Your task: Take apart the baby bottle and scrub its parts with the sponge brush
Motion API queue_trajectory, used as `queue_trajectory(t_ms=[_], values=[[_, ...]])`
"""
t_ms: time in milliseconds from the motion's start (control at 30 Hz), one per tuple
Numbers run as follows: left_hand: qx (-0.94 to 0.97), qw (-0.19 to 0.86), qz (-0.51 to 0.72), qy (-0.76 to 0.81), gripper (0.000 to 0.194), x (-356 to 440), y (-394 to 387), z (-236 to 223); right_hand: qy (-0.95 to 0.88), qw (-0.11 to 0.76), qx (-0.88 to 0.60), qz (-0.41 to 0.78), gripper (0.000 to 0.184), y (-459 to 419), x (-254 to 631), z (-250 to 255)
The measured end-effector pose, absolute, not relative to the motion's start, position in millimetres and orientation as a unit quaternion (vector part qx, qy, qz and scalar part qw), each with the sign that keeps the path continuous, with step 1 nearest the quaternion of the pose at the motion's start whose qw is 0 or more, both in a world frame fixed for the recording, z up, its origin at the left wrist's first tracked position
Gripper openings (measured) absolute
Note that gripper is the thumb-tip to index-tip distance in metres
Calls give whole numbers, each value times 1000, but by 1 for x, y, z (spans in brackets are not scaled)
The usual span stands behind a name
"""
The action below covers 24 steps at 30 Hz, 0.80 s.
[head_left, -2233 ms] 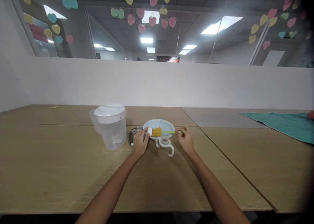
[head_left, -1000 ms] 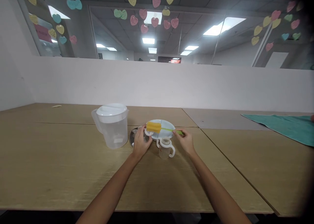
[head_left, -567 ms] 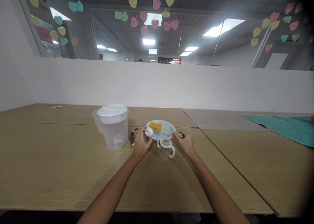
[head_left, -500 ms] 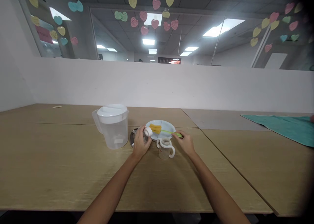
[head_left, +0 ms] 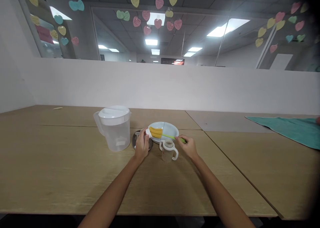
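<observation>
Pinched in the fingers of my left hand is a small white bottle cap. My right hand grips the green handle of a bottle brush. Its yellow sponge head points left and meets the cap, over a pale blue plate. Just in front of the plate stands a clear baby bottle with two white side handles and an open top. Under and beside my left hand lies a dark round tray with small clear and white parts, partly hidden by the hand.
A clear pitcher with a white lid stands left of the tray. At the right, a teal cloth lies on the table, with a bit of another person's hand at the frame edge. A thin pale item lies far left.
The brush head has shifted slightly left and now meets the cap. My left hand has turned the cap toward the sponge and moved it a little left.
</observation>
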<state>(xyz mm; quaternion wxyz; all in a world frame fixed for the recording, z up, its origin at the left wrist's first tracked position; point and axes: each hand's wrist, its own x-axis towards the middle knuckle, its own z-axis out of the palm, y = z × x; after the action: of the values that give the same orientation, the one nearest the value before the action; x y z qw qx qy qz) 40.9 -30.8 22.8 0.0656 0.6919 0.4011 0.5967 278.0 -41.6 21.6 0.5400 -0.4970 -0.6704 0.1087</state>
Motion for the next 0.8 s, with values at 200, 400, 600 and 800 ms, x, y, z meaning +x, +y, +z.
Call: queue_trajectory(t_ms=[200,400,600,800], values=[[517,179,679,490,56,40,-21,25,-655,575,-478,105,41,-43,278,25],[608,37,576,545,55,22,-18,25,-588,649,-462,141,48,-42,277,27],[719,-134,341,590,47,15,-18,29,-454,736,-446,231,48,-30,284,24],[731,-169,246,614,49,13,-16,26,-355,772,-428,309,40,-24,290,23]])
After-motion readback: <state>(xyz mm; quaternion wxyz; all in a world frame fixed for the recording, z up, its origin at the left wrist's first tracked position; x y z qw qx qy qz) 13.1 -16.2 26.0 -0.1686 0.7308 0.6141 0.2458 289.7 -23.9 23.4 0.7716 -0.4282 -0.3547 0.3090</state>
